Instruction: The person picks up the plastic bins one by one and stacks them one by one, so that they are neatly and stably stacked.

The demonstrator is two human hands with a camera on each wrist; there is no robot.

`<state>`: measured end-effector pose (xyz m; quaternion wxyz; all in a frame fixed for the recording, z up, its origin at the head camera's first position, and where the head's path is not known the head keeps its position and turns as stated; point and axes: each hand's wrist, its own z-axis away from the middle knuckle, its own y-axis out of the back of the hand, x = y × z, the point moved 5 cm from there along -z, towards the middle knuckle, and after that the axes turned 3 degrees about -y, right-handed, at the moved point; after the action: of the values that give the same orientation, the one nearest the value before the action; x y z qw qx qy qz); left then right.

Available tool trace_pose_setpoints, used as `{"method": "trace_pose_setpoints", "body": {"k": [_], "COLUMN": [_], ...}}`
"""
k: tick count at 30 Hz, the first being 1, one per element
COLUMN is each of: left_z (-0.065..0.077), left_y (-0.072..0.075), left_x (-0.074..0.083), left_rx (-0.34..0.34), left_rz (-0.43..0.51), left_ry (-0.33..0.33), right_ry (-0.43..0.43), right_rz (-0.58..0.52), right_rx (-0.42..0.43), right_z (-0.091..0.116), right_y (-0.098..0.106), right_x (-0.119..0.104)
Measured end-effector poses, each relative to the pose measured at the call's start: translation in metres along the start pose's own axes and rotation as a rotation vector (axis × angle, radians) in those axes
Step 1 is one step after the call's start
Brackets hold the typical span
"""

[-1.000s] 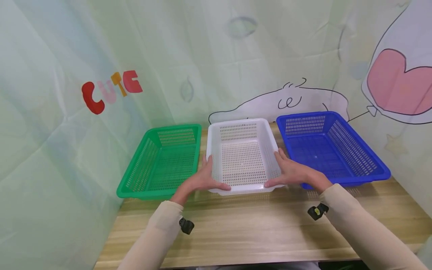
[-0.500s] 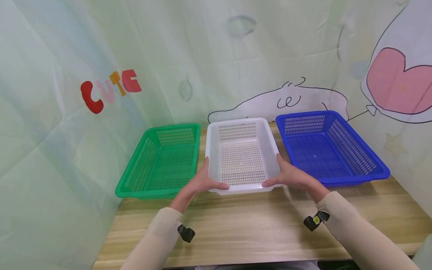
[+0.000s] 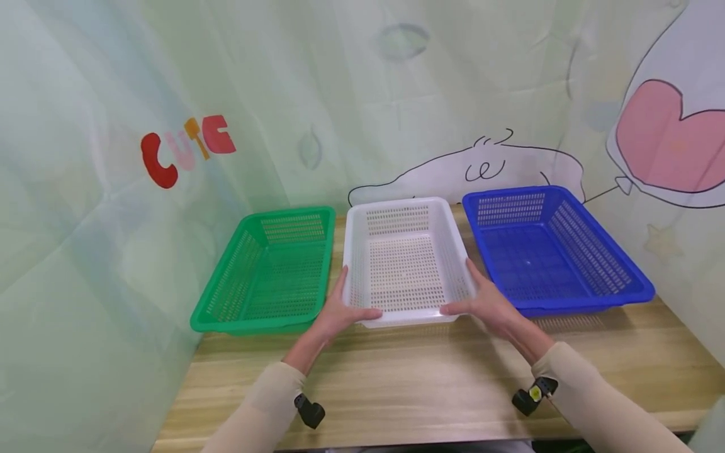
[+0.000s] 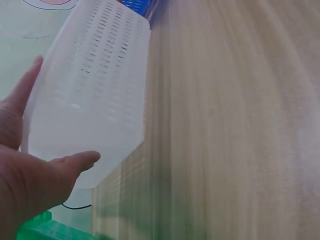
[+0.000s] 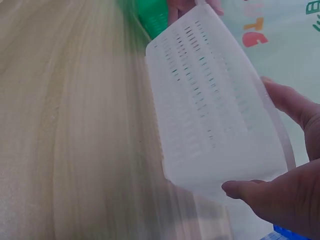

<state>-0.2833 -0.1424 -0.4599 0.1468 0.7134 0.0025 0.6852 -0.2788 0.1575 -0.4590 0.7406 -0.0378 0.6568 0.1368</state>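
A white perforated basket (image 3: 403, 207) stands in the middle of a wooden table (image 3: 425, 377), between two coloured ones. My left hand (image 3: 342, 308) grips its near left corner, thumb along the front rim and fingers up the side wall. My right hand (image 3: 481, 305) grips the near right corner the same way. The left wrist view shows the left hand (image 4: 35, 170) against the white basket (image 4: 95, 90). In the right wrist view the right hand (image 5: 285, 195) holds the white basket (image 5: 210, 110) from the other side. The basket is empty.
A green basket (image 3: 266, 270) lies just left of the white one and a blue basket (image 3: 544, 251) just right, both empty. A printed curtain hangs behind them and along the left side. Bare wood stretches from the baskets to the table's near edge.
Both forearms have drawn back toward me and sit lower in the head view. The white basket has shifted slightly left. Both hands keep their hold on its near corners.
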Motion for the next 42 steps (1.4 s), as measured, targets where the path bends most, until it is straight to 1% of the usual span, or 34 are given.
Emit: {"method": "trace_pose_setpoints", "body": {"k": [2, 5, 9, 13, 16, 19, 22, 26, 30, 34, 38, 42], "left_z": [0.000, 0.000, 0.001, 0.003, 0.005, 0.006, 0.006, 0.001, -0.004, -0.008, -0.007, -0.004], "left_y": [-0.001, -0.001, -0.002, -0.004, -0.004, -0.005, -0.003, 0.002, 0.008, 0.013, 0.017, 0.026], "left_x": [-0.004, -0.006, -0.005, -0.004, -0.006, -0.005, 0.003, 0.019, 0.033, 0.043, 0.051, 0.063], "left_rx": [0.016, 0.032, 0.033, 0.019, 0.018, 0.025, 0.030, 0.017, -0.008, -0.034, -0.029, -0.015], "left_rz": [0.028, 0.037, 0.044, 0.057, 0.061, 0.060, 0.052, 0.037, 0.046, 0.057, 0.020, 0.005], "left_ry": [0.013, 0.022, 0.026, 0.020, 0.028, 0.041, 0.039, 0.022, 0.005, -0.013, 0.012, 0.014], "right_ry": [-0.015, -0.027, -0.032, -0.042, -0.048, -0.050, -0.038, -0.001, 0.019, 0.019, 0.038, 0.072], "right_rz": [-0.006, -0.009, -0.011, -0.022, -0.023, -0.015, -0.001, 0.034, 0.067, 0.097, 0.112, 0.170], "right_rx": [0.007, 0.021, 0.023, 0.017, 0.020, 0.018, 0.016, 0.032, 0.059, 0.071, 0.071, 0.096], "right_z": [0.001, 0.002, 0.002, 0.003, 0.003, 0.005, 0.006, 0.005, 0.006, 0.010, 0.014, 0.017], "right_y": [0.001, 0.002, 0.002, 0.001, 0.000, 0.000, 0.002, 0.005, 0.005, 0.004, 0.002, 0.001], "right_x": [0.001, 0.002, 0.002, 0.004, 0.005, 0.002, -0.008, -0.024, -0.036, -0.043, -0.053, -0.069]}}
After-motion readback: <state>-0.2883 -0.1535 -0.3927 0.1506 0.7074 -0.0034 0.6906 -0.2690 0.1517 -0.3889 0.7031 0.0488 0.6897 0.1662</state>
